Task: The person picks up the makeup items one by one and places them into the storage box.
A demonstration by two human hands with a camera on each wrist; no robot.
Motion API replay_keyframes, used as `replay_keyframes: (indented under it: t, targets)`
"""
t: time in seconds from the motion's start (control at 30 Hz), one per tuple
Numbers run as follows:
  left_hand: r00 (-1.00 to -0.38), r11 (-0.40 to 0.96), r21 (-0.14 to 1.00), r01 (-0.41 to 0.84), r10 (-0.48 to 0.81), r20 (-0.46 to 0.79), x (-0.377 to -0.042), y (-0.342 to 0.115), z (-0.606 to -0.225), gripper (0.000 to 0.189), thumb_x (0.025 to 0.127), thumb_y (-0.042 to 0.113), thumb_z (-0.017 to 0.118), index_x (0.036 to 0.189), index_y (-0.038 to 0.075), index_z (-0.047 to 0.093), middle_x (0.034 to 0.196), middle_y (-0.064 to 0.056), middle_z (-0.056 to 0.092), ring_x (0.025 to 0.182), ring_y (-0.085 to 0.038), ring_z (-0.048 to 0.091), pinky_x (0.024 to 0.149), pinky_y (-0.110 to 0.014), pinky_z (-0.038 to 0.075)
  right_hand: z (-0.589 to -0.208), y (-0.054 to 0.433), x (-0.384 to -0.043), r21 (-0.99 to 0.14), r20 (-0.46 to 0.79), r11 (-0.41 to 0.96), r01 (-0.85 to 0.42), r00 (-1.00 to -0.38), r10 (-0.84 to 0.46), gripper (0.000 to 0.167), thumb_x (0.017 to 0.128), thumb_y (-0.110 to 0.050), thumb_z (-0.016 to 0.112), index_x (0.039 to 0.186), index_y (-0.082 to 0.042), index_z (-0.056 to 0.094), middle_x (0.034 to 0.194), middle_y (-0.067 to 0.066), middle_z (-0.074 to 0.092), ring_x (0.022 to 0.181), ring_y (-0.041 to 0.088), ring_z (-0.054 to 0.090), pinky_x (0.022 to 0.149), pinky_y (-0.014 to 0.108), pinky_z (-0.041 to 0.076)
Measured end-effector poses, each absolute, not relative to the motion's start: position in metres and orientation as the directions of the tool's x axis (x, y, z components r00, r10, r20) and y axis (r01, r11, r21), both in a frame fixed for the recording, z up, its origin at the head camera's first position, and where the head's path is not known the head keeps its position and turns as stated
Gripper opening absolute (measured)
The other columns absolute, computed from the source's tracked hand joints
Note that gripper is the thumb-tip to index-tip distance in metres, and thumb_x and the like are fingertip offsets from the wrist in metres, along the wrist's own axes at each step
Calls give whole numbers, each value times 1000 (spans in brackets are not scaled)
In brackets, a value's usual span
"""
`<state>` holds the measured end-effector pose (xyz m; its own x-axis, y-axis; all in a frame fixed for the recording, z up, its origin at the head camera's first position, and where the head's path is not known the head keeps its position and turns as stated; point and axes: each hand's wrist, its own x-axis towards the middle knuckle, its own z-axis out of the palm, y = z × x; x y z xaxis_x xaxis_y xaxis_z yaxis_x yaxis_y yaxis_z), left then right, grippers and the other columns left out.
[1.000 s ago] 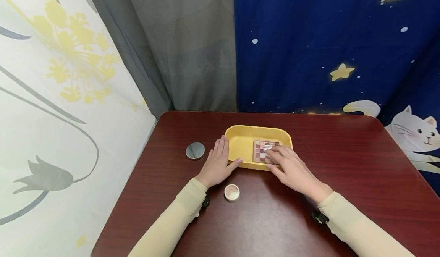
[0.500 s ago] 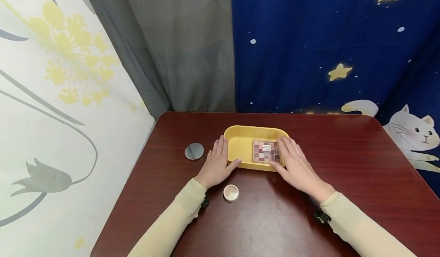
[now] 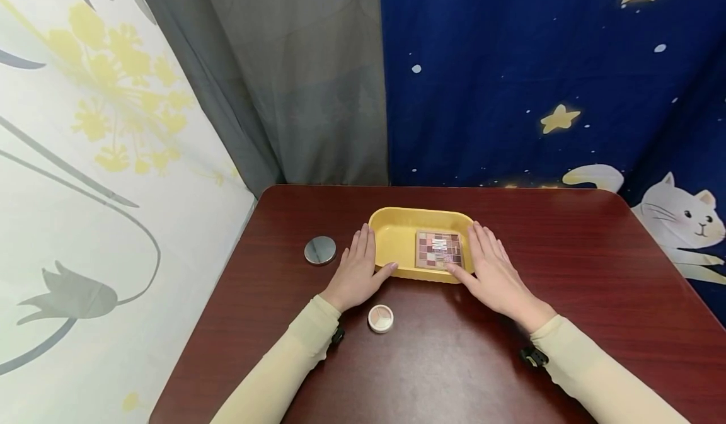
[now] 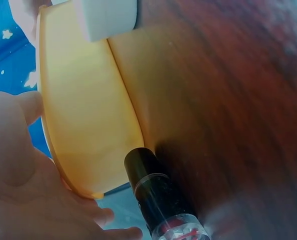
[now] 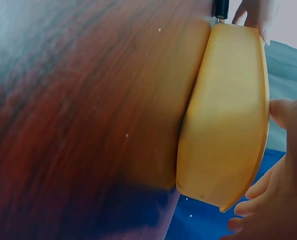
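Observation:
A yellow tray (image 3: 396, 244) stands on the table between both hands. Inside its right half lies a square makeup palette (image 3: 438, 251) with a grid of pink and brown shades. My left hand (image 3: 353, 278) rests along the tray's left end, fingers straight, thumb at the near rim. On the opposite end my right hand (image 3: 498, 278) lies likewise, its thumb by the near right corner. The left wrist view shows a black tube (image 4: 161, 192) with a clear faceted end beside the tray; in the head view the left hand and arm hide it.
Left of the tray lies a round dark-topped compact (image 3: 320, 250). A small round three-shade makeup pot (image 3: 380, 318) sits in front of the tray. The dark red table (image 3: 454, 361) ends at curtains behind and a patterned wall (image 3: 113, 235) on the left.
My right hand has moved off the palette, rightward to the tray's right end, uncovering the palette. The left hand has stayed at the left end.

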<state>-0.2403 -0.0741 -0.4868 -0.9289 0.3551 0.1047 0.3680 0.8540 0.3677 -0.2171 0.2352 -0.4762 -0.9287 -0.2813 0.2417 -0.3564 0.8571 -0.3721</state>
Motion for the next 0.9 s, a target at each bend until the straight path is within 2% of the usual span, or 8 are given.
replay_keyframes:
  t: [0.33, 0.9]
  targets:
    - [-926, 850, 368, 376, 359, 117, -239, -74, -487, 95, 100, 68, 35, 160, -1, 7, 168, -16, 2, 153, -34, 8, 115, -58, 23, -480, 238, -219, -377, 195, 874, -306, -949, -248, 104, 96, -61, 57, 159, 5, 8, 165, 25, 6, 150, 44, 9, 115, 63, 14]
    - [-923, 853, 354, 383, 365, 121, -224, -82, -482, 98, 99, 67, 42, 160, -1, 6, 167, -18, 3, 153, -33, 5, 117, -57, 20, -483, 241, -219, -376, 149, 892, -250, -967, -208, 111, 94, -68, 54, 158, 7, 2, 164, 28, 3, 150, 45, 8, 115, 64, 12]
